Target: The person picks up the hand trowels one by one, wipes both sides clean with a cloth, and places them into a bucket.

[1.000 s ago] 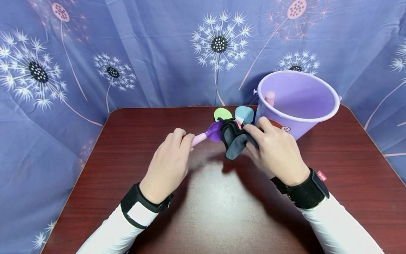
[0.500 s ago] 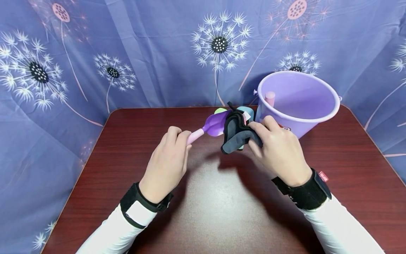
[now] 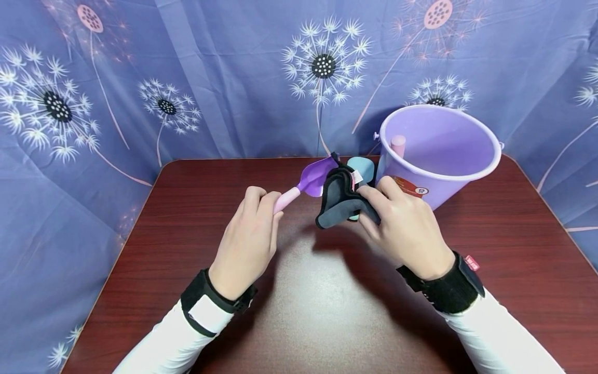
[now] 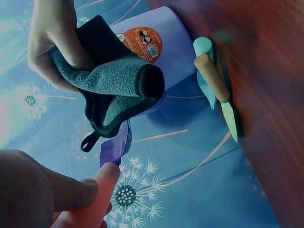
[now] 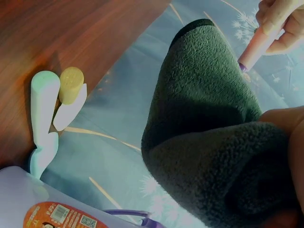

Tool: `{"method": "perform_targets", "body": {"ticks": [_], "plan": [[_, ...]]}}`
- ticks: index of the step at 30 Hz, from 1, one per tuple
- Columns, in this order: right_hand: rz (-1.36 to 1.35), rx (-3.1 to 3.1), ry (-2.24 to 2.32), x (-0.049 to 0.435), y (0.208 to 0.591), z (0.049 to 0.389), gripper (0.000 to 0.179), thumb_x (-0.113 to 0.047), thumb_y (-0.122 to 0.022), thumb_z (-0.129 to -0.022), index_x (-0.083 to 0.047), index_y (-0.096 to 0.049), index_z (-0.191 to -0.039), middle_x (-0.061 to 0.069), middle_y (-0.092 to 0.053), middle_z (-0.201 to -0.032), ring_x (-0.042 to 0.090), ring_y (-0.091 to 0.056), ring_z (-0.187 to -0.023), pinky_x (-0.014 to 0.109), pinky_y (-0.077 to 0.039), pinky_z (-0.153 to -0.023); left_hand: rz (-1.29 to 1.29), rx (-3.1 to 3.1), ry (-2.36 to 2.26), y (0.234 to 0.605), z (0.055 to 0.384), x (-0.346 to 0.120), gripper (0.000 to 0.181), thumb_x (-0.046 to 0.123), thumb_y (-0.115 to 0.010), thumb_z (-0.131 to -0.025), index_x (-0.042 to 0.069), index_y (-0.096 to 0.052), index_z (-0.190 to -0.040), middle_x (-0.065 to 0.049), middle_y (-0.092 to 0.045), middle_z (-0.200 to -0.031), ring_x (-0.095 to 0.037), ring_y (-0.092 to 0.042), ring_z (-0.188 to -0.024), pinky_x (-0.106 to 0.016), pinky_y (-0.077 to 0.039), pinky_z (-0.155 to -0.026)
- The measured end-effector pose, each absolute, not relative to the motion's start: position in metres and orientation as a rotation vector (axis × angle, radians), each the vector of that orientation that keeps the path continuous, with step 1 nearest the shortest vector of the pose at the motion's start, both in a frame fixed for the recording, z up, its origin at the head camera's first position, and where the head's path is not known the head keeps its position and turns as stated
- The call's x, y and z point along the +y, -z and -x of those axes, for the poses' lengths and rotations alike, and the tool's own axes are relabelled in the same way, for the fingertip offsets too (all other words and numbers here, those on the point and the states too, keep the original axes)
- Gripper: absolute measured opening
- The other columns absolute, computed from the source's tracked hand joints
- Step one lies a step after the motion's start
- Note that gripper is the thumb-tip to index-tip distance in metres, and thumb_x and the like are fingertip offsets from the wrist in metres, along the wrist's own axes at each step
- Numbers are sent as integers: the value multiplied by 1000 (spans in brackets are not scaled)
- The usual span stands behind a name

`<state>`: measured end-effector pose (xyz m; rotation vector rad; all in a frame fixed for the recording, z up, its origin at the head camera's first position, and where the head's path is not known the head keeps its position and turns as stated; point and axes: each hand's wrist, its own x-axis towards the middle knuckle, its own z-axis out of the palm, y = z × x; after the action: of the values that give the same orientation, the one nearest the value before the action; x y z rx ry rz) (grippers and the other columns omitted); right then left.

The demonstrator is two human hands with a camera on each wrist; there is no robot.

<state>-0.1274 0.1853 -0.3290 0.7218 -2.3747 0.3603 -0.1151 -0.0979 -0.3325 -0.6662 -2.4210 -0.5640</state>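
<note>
My left hand (image 3: pixel 245 234) grips the pink handle of a small toy shovel (image 3: pixel 314 177) with a purple blade tilted up. My right hand (image 3: pixel 404 228) pinches a folded dark grey cloth (image 3: pixel 343 210) with black edging, a hanging loop and a white tag. The cloth overlaps the edge of the purple blade in the head view and hides part of it. In the left wrist view, the shovel's blade (image 4: pixel 114 148) shows right behind the cloth's lower edge. Close up in the right wrist view, the fuzzy cloth (image 5: pixel 204 85) is draped and folded over.
A purple bucket (image 3: pixel 441 189) stands at the back right, a pink handle (image 3: pixel 398 145) poking up inside. Beside it lie a teal-handled shovel (image 4: pixel 203 46) and a yellow-handled one (image 4: pixel 213 80). A dandelion-print curtain (image 3: pixel 233 104) backs the dark red table (image 3: pixel 196 208).
The shovel's blade has risen and turned upward. The cloth rose with my right hand, then shifted slightly left; it and the purple blade now hide the light green blade seen earlier.
</note>
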Motion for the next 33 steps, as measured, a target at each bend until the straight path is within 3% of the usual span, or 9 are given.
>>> {"method": "perform_targets", "body": {"ticks": [9,14,21,28,33], "plan": [[-846,-2315,-340,176,331,123,38,-25,-68,-84,-9,-66,-119,5,-46,-89,20,-47,-57,38,-42,-48,668,-2454,709,334,115,-98,24,12,-61,-98,1,-60,-119,-12,-46,-103,-19,-52,-72,-33,-48,-67],[-894,-2259,-324,173,332,123,36,-24,-61,-87,-11,-67,-120,5,-47,-88,20,-48,-58,38,-41,-45,635,-2530,813,333,116,-99,22,14,-59,-100,4,-61,-119,-8,-47,-102,-15,-50,-69,-30,-47,-64],[-911,-2169,-290,171,330,124,31,-22,-53,-91,-13,-68,-118,4,-50,-86,22,-49,-60,39,-40,-44,679,-2581,942,335,119,-102,21,17,-56,-102,4,-62,-117,-4,-50,-98,-14,-47,-81,-30,-44,-71],[-951,-2122,-313,168,327,125,28,-23,-61,-94,-14,-69,-119,6,-53,-89,25,-50,-66,41,-42,-53,682,-2654,1073,332,123,-102,28,31,-47,-107,10,-65,-112,4,-56,-91,-11,-49,-89,-30,-43,-76],[-965,-2090,-320,166,325,125,26,-23,-62,-94,-14,-69,-118,8,-54,-90,27,-51,-68,41,-43,-54,661,-2702,1166,328,123,-102,33,38,-45,-106,14,-67,-113,4,-60,-97,-9,-52,-93,-31,-45,-81]]}}
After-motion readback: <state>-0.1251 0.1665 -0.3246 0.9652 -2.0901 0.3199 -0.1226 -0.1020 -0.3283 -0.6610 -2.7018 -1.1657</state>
